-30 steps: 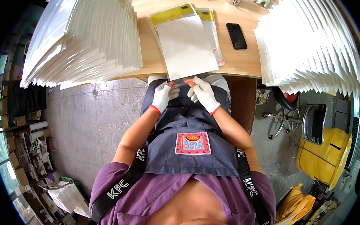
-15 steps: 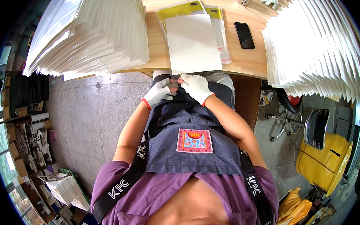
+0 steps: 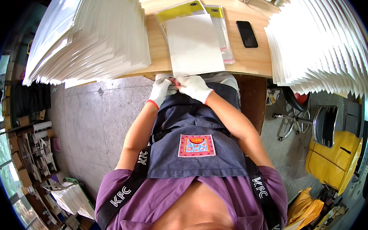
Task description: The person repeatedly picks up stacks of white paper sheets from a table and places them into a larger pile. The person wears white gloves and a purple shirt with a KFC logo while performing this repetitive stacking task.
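Meanwhile, at left, a tall, fanned stack of white sheets in clear sleeves (image 3: 92,39) reaches the front edge of a wooden worktop (image 3: 259,62), beside grey floor (image 3: 104,119). A strip of bare wood separates it from the middle group. Just below the front edge, the left hand (image 3: 160,90), in a white glove with a red cuff, has its fingers curled and meets the other hand at the fingertips; whether they pinch any film cannot be told. Above them a white sheet (image 3: 195,45) lies slightly tilted, its near left corner poking just past the edge, over yellow-topped clear packets (image 3: 177,11). The right hand (image 3: 195,89), likewise gloved, sits beneath the sheet's near edge, fingers bent toward the left; its grip, too, is unclear. Farther right, wood shows all around a black phone (image 3: 247,34), leaving a gap on either side. A second fanned stack of white sheets (image 3: 316,47) closes off the right, above a black-backed chair (image 3: 325,126).
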Motion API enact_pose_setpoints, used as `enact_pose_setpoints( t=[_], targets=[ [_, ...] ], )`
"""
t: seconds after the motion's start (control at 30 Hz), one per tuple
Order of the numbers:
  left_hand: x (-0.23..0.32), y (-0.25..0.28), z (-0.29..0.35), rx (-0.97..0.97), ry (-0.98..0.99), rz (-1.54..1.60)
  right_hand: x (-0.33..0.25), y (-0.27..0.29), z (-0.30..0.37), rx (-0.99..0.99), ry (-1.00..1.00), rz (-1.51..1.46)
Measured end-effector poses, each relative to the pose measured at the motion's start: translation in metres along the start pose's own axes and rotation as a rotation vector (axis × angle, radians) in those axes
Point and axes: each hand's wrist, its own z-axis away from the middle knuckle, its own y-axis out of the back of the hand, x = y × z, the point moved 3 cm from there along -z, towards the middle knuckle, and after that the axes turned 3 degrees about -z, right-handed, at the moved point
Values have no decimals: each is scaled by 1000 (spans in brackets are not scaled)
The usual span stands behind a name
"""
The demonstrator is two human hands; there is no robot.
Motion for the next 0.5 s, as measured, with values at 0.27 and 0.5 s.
enact_pose_setpoints(
  t=[0.27,0.5],
  targets=[
    [2,2,6,-27,33,-88,57,65,83,385,-528,-630],
    [10,2,10,-31,11,-101,1,0,-2,56,-162,30]
  ],
)
